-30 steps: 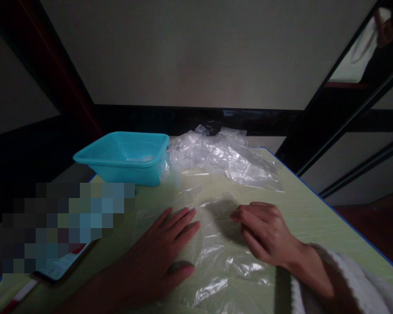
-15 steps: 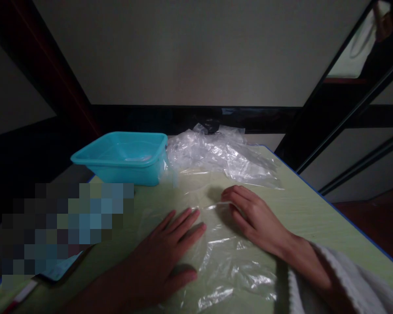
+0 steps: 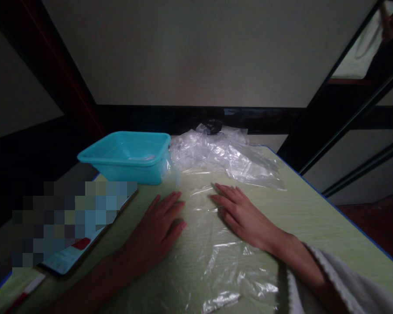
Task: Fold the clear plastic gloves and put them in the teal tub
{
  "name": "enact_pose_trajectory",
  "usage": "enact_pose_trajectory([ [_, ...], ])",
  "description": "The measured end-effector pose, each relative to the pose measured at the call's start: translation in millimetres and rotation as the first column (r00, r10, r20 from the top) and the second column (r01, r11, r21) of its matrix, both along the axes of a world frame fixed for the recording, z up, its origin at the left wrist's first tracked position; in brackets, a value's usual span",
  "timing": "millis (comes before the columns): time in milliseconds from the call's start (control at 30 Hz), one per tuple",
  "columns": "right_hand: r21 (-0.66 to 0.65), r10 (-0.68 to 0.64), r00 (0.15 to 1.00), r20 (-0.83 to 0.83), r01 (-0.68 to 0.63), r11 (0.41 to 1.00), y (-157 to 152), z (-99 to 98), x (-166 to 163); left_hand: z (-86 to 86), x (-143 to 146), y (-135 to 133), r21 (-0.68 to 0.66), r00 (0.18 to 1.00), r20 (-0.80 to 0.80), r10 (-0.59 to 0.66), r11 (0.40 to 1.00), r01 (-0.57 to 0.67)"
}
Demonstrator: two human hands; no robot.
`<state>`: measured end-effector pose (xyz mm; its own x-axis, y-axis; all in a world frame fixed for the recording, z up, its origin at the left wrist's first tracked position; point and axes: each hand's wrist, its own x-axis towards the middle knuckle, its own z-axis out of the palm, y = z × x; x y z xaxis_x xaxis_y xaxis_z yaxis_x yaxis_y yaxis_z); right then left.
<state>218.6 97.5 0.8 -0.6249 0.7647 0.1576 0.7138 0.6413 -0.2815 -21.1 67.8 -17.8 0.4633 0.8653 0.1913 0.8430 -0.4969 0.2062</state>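
A clear plastic bag [image 3: 222, 257] lies spread over the pale green table in front of me, creased and shiny toward its near end. My left hand [image 3: 160, 222] rests flat on the bag's left side, fingers stretched forward and thumb apart. On the upper right part of the bag is my right hand [image 3: 237, 211], its fingers extended and a little bent, pointing left. Neither hand grips anything. Beyond them, a crumpled heap of clear plastic bags [image 3: 212, 152] sits at the table's far end.
A turquoise plastic basin [image 3: 134, 163] stands at the far left of the table [image 3: 311, 218]. Nearer on the left lies a phone or tablet [image 3: 63, 261], its screen partly pixelated, beside a red-and-white stick-like object [image 3: 29, 290]. A panelled wall rises behind the table.
My left hand has slid forward and left over the bag. My right hand's fingers have straightened and moved slightly left. The view has shifted a little.
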Motion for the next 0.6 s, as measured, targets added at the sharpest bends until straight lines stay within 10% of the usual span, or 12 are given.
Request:
enact_pose_trajectory([
  [600,-0.053,0.003,0.997,-0.080,-0.007,0.999,9.4,-2.4,-9.8,1.7,5.5,-3.9,-0.048,0.997,-0.020,-0.074,0.996,0.073],
])
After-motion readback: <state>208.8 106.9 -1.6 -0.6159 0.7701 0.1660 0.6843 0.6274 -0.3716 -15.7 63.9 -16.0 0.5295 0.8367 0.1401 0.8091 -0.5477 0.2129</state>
